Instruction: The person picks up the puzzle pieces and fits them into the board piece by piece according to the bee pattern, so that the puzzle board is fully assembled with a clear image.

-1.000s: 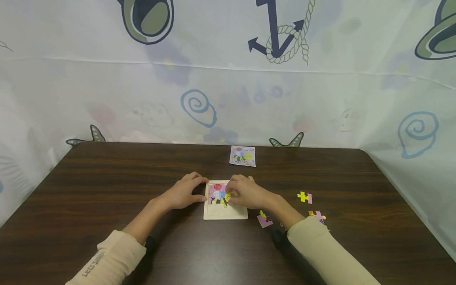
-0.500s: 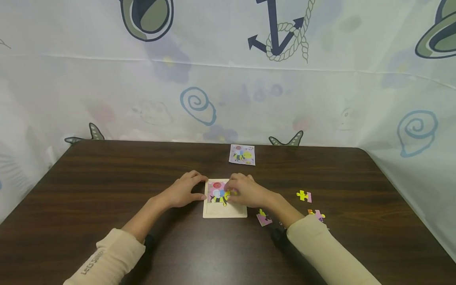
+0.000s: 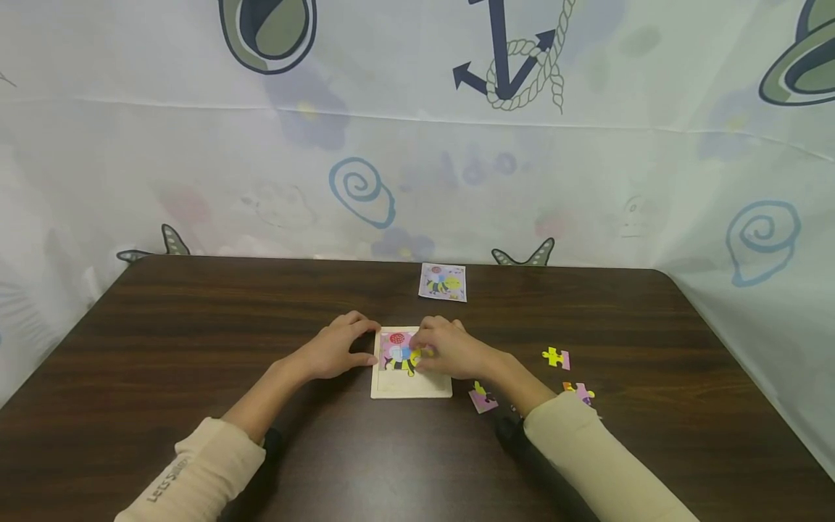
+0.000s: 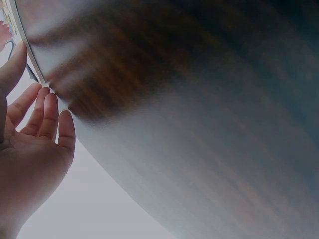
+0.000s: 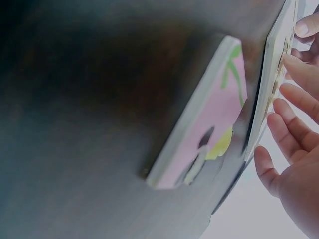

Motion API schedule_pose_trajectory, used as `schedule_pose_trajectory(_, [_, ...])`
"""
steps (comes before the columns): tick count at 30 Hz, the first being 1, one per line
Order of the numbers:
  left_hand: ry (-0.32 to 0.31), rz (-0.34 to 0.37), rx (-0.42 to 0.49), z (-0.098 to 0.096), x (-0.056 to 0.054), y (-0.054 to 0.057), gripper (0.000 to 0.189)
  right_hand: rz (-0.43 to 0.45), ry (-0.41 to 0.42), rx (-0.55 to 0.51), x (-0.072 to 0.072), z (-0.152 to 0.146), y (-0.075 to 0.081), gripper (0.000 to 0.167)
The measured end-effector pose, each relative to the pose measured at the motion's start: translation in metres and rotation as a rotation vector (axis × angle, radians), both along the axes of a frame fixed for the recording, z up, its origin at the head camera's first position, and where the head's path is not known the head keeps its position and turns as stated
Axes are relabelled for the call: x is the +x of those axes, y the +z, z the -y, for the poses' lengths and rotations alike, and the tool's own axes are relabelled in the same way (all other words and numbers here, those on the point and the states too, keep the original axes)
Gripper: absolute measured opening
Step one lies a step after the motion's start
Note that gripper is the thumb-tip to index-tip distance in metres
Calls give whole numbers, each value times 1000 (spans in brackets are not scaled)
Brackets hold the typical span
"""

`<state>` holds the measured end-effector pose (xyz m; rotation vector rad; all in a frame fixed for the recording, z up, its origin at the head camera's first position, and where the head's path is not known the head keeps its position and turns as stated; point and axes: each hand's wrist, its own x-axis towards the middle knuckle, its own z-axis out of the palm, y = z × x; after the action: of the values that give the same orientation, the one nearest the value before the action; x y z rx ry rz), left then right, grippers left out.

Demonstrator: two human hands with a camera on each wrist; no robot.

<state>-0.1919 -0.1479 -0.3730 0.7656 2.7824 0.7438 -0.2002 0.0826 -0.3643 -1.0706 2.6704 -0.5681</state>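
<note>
1. The left hand [image 3: 339, 348] lies at the 9 o'clock side of the square, pale wooden puzzle tray [image 3: 404, 389]. Its thumb and forefinger are spread wide apart, the forefinger reaching the tray's 10 o'clock corner and the thumb the edge below it. The left wrist view shows the other fingers gently bent, with fingertips close to that edge.
2. The right hand [image 3: 450, 350] covers the tray's 2 to 3 o'clock part, its fingers bent down and thumb below them. The gap between thumb and fingers is narrow, and a bit of yellow shows there; whether they pinch a piece or only press on it, I cannot tell.
3. The tray lies flat on the dark brown, wood-grained table [image 3: 261, 297], between the hands. Joined pink, blue, yellow and black puzzle pieces with a red balloon [image 3: 394, 351] fill its 10 to 12 o'clock part; bare wood shows toward 6 o'clock.
4. Apart from the tray lie a yellow-and-pink jigsaw piece [image 3: 556, 358] at 3 o'clock, orange, pink and yellow pieces [image 3: 580, 393] just past 3, and a pink corner piece with yellow and black [image 3: 483, 402] at 4.
5. A square printed bee picture card [image 3: 443, 282] lies at 1 o'clock.
</note>
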Motion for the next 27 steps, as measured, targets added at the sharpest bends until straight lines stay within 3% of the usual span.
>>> schedule_pose_trajectory(27, [-4, -7, -15, 0, -1, 0, 49, 5, -16, 13, 0, 0, 3, 22])
